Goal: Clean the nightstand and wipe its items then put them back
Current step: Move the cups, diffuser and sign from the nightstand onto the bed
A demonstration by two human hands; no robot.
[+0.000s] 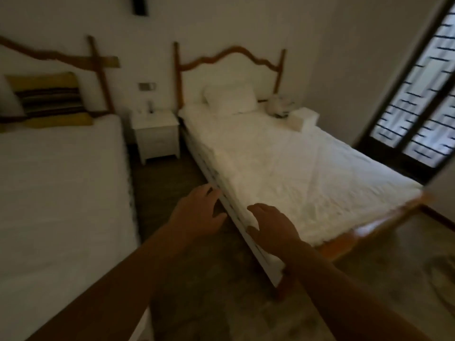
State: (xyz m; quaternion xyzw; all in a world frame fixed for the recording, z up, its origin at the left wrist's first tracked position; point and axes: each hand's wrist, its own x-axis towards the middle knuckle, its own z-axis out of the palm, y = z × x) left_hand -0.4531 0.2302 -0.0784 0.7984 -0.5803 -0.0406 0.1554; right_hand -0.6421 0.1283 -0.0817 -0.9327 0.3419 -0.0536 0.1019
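Observation:
A white nightstand stands against the far wall between two beds. On its top sits a small upright item, too blurred to identify. My left hand hovers over the floor in the aisle, fingers spread, holding nothing. Over the near corner of the right bed, my right hand is also spread and holds nothing. Both hands are far from the nightstand.
A white bed fills the left; another white bed with a wooden headboard, a pillow and a few items near its head lies right. A narrow floor aisle leads to the nightstand. A shuttered window is far right.

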